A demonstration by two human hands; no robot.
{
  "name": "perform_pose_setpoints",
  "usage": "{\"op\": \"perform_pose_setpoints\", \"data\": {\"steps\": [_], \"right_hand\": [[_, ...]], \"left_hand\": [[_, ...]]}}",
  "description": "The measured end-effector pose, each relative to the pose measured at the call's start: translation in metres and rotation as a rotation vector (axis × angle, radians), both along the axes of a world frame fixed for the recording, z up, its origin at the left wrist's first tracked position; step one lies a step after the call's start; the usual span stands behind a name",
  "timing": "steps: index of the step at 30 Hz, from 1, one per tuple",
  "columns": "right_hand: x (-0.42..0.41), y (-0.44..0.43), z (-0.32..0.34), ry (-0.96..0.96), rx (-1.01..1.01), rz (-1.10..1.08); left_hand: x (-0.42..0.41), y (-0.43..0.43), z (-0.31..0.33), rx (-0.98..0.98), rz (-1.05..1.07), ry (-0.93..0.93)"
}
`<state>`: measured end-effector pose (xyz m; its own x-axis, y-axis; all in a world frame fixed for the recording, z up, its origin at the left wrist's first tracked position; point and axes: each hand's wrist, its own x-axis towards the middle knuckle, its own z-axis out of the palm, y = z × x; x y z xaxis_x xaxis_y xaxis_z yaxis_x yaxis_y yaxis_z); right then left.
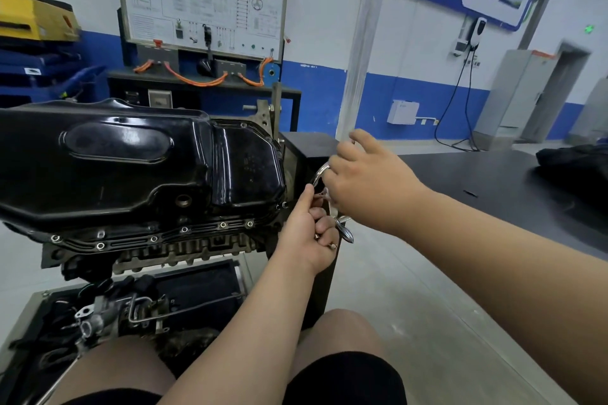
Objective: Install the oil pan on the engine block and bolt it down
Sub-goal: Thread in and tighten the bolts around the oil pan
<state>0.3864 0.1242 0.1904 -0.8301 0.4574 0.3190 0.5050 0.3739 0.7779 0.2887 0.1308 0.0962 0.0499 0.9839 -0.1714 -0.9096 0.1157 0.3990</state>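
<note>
Atop the engine block: the black oil pan lies on the engine block, its flange resting along the block's upper edge.
Pan flange: bolts show in the holes along the near edge, and more at the right corner.
Drain hole: an open round hole sits on the pan's near wall, just above the flange.
Crank tool: a chrome crank tool stands just off the pan's right end, held by both hands; its tip is hidden, so I cannot tell whether it meets a bolt.
Left hand: the left hand is at the pan's right corner, fingers curled round the tool's lower part.
Right hand: the right hand is above and to the right of the left, closed over the tool's curved bow, with the forefinger stretched out.
Stand tray: under the block, a tray holds loose engine parts, tubes and wiring.
Tabletop: a dark tabletop lies to the right, with a black bundle near its far right edge.
Back wall: a training board with orange cables stands behind the block.
</note>
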Motion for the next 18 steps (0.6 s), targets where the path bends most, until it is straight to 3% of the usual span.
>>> {"op": "perform_pose_setpoints", "data": {"steps": [2, 9, 14, 18], "right_hand": [[0.004, 0.001, 0.004, 0.01, 0.021, 0.064], [-0.007, -0.004, -0.001, 0.392, -0.477, -0.317], [0.004, -0.004, -0.002, -0.016, -0.027, -0.017], [0.003, -0.002, -0.005, 0.211, -0.23, -0.085]], "left_hand": [[0.0, 0.0, -0.001, -0.003, 0.007, 0.019], [-0.003, 0.003, -0.006, 0.038, -0.02, 0.041], [0.005, 0.003, -0.006, -0.03, 0.017, 0.001], [0.005, 0.002, -0.006, 0.003, 0.037, 0.013]]}}
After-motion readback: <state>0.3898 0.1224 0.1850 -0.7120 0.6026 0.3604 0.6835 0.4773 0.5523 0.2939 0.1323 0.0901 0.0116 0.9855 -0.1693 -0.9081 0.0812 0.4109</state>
